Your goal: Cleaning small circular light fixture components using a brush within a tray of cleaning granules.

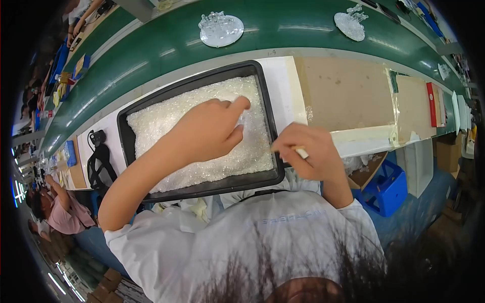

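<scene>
A black tray (263, 86) is filled with whitish, glittering granules (177, 108). Above the granules, toward the tray's right side, my left hand (214, 126) curls its index finger and thumb around a small clear piece (241, 120). The hand and the glitter behind partly hide that piece, so its shape is unclear. Just past the tray's right rim is my right hand (309, 149), its fingers closed on a short pale stick (301, 152). Only one end of the stick shows, and the hand is slightly blurred.
Across the green belt (283, 33) beyond the bench stand two white discs (221, 31) (349, 26) bearing clear pieces. A brown board (343, 96) lies right of the tray. A black strap (99, 161) is at its left. A blue stool (386, 189) stands lower right. Another person (68, 209) is at far left.
</scene>
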Demonstrator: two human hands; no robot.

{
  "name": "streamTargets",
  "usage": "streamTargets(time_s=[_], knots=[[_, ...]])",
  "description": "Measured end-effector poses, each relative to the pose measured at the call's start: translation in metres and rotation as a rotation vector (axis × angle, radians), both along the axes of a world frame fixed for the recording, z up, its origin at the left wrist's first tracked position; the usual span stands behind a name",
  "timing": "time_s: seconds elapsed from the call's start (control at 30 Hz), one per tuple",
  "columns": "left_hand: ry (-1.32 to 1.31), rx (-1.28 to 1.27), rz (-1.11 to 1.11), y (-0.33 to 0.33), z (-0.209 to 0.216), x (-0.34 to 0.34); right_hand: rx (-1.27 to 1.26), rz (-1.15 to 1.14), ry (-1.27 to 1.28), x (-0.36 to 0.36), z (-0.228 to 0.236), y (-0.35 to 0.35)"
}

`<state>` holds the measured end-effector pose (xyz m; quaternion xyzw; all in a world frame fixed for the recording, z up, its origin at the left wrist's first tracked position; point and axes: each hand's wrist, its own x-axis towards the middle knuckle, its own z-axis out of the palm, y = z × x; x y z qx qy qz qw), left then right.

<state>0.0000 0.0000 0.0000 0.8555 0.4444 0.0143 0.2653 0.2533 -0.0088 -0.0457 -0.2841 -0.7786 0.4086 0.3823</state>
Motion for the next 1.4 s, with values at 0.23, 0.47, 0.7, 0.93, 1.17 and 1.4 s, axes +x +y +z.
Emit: streamTargets(time_s=[0.23,0.47,0.7,0.93,1.17,1.4], knots=[[0.119,-0.076,0.228,-0.009,-0.011,0.007,0.031,0.103,-0.009,-0.012,-0.008,-0.005],[0.148,-0.087,-0.088,0.0,-0.006,-0.011,0.147,0.123,-0.031,-0.012,-0.019,-0.008],[0.339,-0.032,-0.422,0.011,0.008,-0.01,-0.077,0.43,-0.02,-0.009,-0.024,-0.011],[0.195,0.181,-0.382,0.004,0.015,-0.017,0.028,0.341,0.007,-0.01,-0.023,-0.017],[0.166,0.012,-0.045,0.0,0.04,-0.029,0.098,0.238,0.033,-0.012,-0.03,-0.021],[0.45,-0.138,-0.017,-0.017,0.025,-0.012,0.214,0.115,0.023,-0.008,-0.025,-0.021]])
